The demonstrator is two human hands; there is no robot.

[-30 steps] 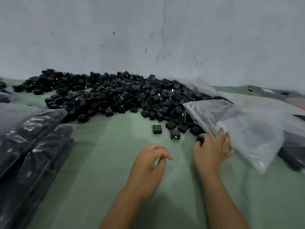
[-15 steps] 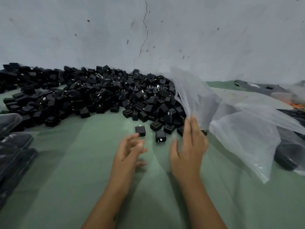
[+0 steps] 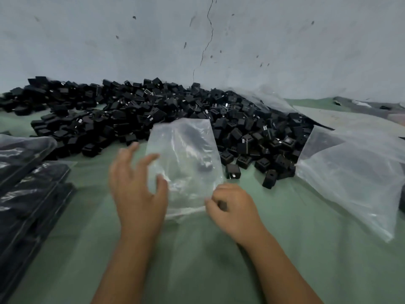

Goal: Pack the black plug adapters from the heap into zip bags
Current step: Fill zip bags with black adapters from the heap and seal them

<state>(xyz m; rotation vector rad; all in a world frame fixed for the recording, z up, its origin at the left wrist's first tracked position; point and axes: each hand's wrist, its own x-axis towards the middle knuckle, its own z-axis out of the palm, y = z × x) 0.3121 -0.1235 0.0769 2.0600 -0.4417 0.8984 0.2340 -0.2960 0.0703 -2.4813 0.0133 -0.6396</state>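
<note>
Zip bag [image 3: 186, 165], empty, hangs over the green table [image 3: 197, 260], its near edge pinched by the right hand [image 3: 232, 207]; left hand [image 3: 135, 185] reaches with spread fingers, holding nothing. Likely next: opening its mouth. Beyond lies the adapter heap [image 3: 153, 115].

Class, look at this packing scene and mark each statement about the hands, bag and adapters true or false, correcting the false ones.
1. The right hand pinches the small clear bag. True.
2. The left hand grips an adapter. False: its fingers are spread and hold nothing.
3. The heap of black adapters lies against the wall. True.
4. The filled bags are stacked on the person's right. False: they are on the left.
</note>
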